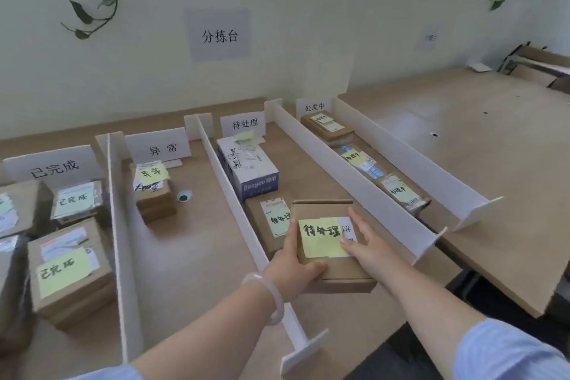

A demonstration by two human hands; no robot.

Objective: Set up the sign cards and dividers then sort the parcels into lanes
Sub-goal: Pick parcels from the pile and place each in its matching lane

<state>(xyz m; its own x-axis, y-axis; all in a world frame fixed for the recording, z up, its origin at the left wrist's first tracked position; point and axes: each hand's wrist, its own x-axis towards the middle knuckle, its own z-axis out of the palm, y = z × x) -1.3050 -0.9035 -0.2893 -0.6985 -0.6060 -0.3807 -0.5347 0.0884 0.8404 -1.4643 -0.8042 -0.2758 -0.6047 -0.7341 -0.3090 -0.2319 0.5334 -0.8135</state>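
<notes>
Cardboard parcel (331, 244) with yellow 待处理 note sits in the 待处理 lane, near the counter's (481, 194) front edge, overlapping a flatter parcel (265, 225) behind it. Left hand (296, 268) grasps its near-left corner, right hand (364, 237) lies flat on its top right. Dividers (237, 200) and sign cards (243, 124) are up; sorting step, probably late. Next: set parcel square between dividers, release both hands.

Four sign cards (243, 124), four dividers (348, 176), two hands (296, 268).
</notes>
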